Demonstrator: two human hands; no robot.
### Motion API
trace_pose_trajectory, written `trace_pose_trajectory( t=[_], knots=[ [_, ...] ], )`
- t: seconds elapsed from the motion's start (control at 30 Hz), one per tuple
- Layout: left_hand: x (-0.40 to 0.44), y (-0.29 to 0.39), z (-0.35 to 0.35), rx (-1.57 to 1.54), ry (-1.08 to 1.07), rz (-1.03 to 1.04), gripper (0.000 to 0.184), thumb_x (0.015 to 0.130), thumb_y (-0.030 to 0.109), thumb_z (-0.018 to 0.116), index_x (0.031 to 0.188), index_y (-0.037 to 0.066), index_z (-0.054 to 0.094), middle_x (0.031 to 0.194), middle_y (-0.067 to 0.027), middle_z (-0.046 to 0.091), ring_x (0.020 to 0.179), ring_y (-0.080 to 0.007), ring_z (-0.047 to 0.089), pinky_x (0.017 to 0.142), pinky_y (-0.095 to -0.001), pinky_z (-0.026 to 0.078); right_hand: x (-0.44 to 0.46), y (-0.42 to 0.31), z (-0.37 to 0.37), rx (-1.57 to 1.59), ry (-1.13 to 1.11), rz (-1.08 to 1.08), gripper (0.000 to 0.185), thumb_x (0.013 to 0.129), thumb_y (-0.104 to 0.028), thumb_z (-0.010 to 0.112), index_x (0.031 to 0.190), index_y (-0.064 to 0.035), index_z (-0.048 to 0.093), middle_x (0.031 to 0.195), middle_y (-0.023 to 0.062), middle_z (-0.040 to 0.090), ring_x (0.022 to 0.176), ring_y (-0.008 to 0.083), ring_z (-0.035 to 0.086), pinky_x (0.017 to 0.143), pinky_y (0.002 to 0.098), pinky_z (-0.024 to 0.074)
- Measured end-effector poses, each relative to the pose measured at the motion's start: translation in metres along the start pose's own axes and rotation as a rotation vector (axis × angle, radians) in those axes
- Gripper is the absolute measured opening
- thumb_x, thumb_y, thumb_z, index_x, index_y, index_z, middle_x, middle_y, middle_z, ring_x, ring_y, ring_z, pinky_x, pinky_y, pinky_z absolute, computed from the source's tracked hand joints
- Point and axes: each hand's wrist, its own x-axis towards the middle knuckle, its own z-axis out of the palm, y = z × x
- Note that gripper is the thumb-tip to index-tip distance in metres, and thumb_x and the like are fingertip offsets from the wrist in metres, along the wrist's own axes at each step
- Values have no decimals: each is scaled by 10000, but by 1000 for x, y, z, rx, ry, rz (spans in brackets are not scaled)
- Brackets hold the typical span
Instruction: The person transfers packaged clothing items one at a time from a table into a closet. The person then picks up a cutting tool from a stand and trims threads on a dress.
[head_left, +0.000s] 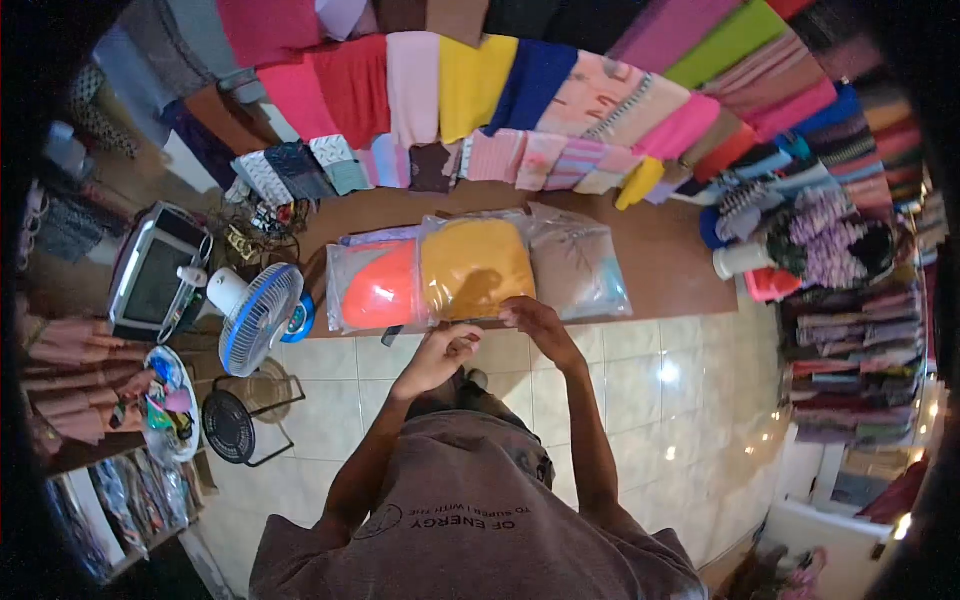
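Observation:
Three clear plastic bags of folded cloth lie in a row on the brown table. The middle bag (477,262) holds mustard-yellow cloth, with my hands at its near edge. My left hand (442,358) is closed, thumb against bent fingers, just below that edge. My right hand (543,332) has its fingers curled inward at the bag's near right corner. Whether either hand pinches the plastic or something small is too fine to tell. On the left is a bag with orange cloth (383,288), and on the right a bag with brownish-grey cloth (578,262).
The brown table (675,262) carries folded cloths in many colours along its far side. A blue-and-white fan (262,318) and a small television (160,272) stand at left. A black stool (228,426) is on the tiled floor. Hanging cloths (858,360) fill the right side.

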Motion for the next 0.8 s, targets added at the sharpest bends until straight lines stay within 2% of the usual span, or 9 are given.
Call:
trace_pose_trajectory(
  t=[0.13, 0.27, 0.4, 0.43, 0.53, 0.6, 0.67, 0.7, 0.8],
  knots=[
    [31, -35, -14, -38, 114, -24, 234, 893, 46, 602, 1127, 62, 599, 969, -30, 655, 845, -112, 615, 727, -260, 497, 68, 10, -29, -116, -85, 5, 222, 922, -138, 585, 1119, -35, 589, 1009, 50, 623, 964, 135, 591, 837, 282, 481],
    [72, -109, -10, -262, 290, -51, 288, 899, 121, 616, 1179, 70, 567, 962, -55, 651, 861, -129, 625, 733, -272, 512, 140, 49, -55, -266, -200, 6, 196, 921, -78, 546, 1107, -24, 579, 1001, 50, 622, 976, 140, 598, 870, 287, 471],
    [109, -149, 22, -34, 606, -35, 347, 856, 106, 635, 1184, 60, 531, 938, -115, 649, 798, -145, 638, 656, -277, 529, 209, 92, -76, -349, -339, 109, 198, 914, -18, 523, 1105, -31, 576, 1000, 35, 615, 993, 130, 589, 900, 283, 463],
    [117, -197, 40, -302, 557, -115, 421, 848, 233, 670, 1192, 47, 514, 985, -145, 643, 830, -194, 658, 665, -300, 545, 227, 100, -84, -374, -385, 128, 182, 911, -13, 529, 1083, -33, 587, 997, 24, 611, 993, 119, 584, 885, 278, 466],
    [136, -194, 51, -417, 450, -810, 525, 800, 356, 713, 1179, 48, 521, 1018, -161, 635, 848, -213, 661, 631, -308, 552, 285, 153, -106, -461, -430, 183, 169, 911, -11, 525, 1064, -26, 595, 997, 23, 610, 975, 120, 585, 855, 275, 473],
    [147, -269, 95, -419, 693, -816, 681, 742, 432, 749, 1230, 90, 421, 999, -138, 604, 840, -250, 637, 545, -388, 537, 322, 176, -111, -570, -404, 116, 196, 858, -51, 604, 1052, -20, 600, 1005, 55, 621, 949, 154, 594, 829, 287, 476],
    [154, -248, 108, -728, 824, -991, 727, 755, 472, 726, 1254, 107, 344, 1118, -145, 553, 888, -311, 594, 593, -487, 534, 348, 215, -123, -696, -387, 65, 271, 815, -100, 669, 1063, -20, 598, 1011, 78, 627, 971, 186, 595, 843, 308, 475],
    [155, -307, 139, -857, 835, -1000, 833, 718, 520, 738, 1295, 135, 278, 1183, -148, 510, 962, -360, 559, 673, -533, 515, 361, 226, -129, -758, -386, 95, 348, 779, -142, 695, 1091, -33, 587, 1031, 94, 633, 991, 215, 598, 859, 335, 472],
    [175, -323, 151, -1045, 979, -1045, 926, 676, 503, 790, 1358, 184, 252, 1189, -131, 498, 1022, -295, 537, 692, -510, 514, 399, 265, -143, -915, -388, 91, 586, 680, -264, 764, 1186, -65, 543, 1092, 136, 642, 1050, 285, 598, 903, 397, 463]
  ],
)
